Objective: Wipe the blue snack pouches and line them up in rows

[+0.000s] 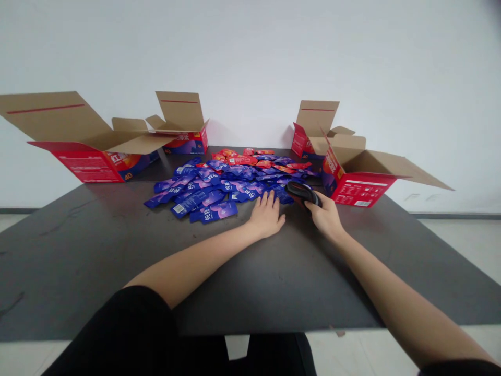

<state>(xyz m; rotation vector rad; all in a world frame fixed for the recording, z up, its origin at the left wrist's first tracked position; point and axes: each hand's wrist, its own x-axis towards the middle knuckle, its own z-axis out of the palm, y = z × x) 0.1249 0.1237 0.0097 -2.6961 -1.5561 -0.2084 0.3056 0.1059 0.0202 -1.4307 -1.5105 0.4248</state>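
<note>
My left hand [267, 215] lies flat on the dark table, palm down with its fingers stretched out. Its fingertips reach the near edge of a heap of blue pouches [213, 212]. Wrapped round the handle of a black handheld barcode scanner [300, 191] is my right hand [326, 215], just right of the heap. The scanner's head points left over the nearest pouches. Red pouches [242, 160] lie mostly at the back of the heap, mixed with blue ones. Part of the scanner's handle is hidden by my fingers.
Open red cartons flank the heap: a large one [88, 166] at left, a smaller one [195, 142] behind it, another [300, 141] at the back right, and one [362, 189] near my right hand. Their flaps stick out. The grey table [250, 282] meets a white wall behind.
</note>
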